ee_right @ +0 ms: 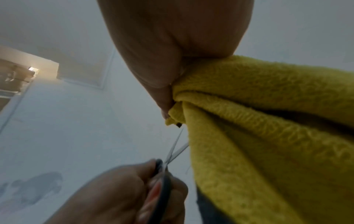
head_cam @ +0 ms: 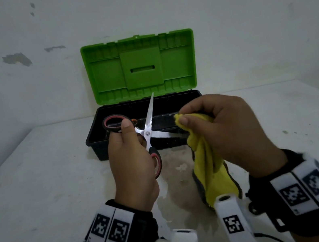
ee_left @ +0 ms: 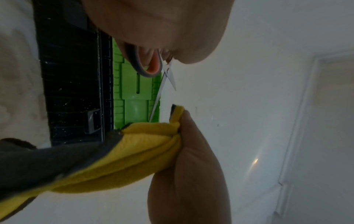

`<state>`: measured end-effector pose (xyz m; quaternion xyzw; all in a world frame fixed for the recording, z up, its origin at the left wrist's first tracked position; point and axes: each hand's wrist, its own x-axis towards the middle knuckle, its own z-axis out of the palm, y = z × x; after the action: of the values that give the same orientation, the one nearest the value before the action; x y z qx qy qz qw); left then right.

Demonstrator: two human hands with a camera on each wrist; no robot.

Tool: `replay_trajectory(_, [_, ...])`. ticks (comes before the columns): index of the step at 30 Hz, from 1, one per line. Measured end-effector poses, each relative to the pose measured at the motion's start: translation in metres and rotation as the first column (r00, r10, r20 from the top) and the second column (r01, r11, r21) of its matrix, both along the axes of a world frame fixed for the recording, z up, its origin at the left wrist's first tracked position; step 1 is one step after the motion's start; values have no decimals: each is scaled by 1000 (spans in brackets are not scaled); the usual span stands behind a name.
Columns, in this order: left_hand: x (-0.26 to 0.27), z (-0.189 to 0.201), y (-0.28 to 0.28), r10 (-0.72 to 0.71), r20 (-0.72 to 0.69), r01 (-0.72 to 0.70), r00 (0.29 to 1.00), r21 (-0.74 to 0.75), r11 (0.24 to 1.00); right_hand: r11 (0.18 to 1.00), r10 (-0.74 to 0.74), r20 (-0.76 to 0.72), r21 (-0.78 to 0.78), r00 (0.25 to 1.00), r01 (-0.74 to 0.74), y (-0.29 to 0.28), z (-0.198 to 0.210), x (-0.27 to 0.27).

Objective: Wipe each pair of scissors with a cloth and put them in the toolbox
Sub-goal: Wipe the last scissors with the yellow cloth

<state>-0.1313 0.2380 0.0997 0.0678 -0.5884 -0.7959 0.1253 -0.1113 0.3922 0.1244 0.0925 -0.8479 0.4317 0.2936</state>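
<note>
My left hand grips the scissors by the handles, blades spread wide open above the table. My right hand pinches the yellow cloth between thumb and fingers, bunched round the end of the lower blade. To wipe well, I'd draw the cloth from pivot to tip along the flat, keeping my fingers off the edge. Beyond them the toolbox sits open, lid upright.
</note>
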Motion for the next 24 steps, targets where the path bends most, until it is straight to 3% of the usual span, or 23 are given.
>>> replay_trajectory(9, [5,-1,1,-34,-29,34,999,5,999,931,53,-24,363,998,-40,-24,-7,-2])
replay_trajectory(15, [11,-5,4,-52,-24,52,998,-28,998,952,74,69,293,995,-91,-10,-9,1])
replay_trajectory(20, [9,-2,5,-49,-44,45,998,-83,996,964,68,-28,261,997,-58,-23,-6,1])
replay_trajectory(24, [10,3,-2,-50,-5,49,999,-43,998,957,71,-8,284,997,-66,-22,-7,1])
